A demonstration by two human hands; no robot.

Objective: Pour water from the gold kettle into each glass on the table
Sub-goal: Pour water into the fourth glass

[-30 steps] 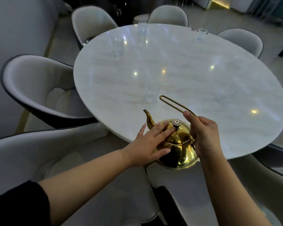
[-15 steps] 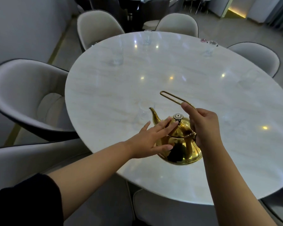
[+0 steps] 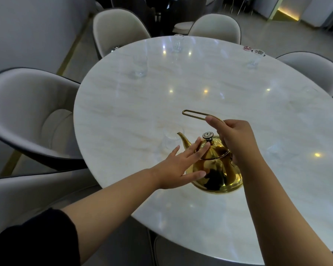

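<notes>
The gold kettle (image 3: 217, 169) is above the near part of the round marble table (image 3: 210, 104), its spout pointing left and away. My right hand (image 3: 236, 141) grips the thin wire handle at its rear end. My left hand (image 3: 181, 166) has straight fingers laid flat against the kettle's lid and left side. A clear glass (image 3: 170, 140) stands just past the spout tip. More clear glasses stand at the far left (image 3: 139, 66), far middle (image 3: 178, 43) and far right (image 3: 257, 58). Another faint glass (image 3: 275, 148) stands right of the kettle.
Padded cream chairs ring the table: one at the left (image 3: 33, 116), two at the far side (image 3: 119, 29), one at the right (image 3: 313, 70). A small red-and-white object (image 3: 247, 48) lies by the far-right glass. A grey wall runs along the left.
The kettle has travelled from the table's near edge further in over the tabletop, toward the closest glass. Both hands kept their hold and moved with it.
</notes>
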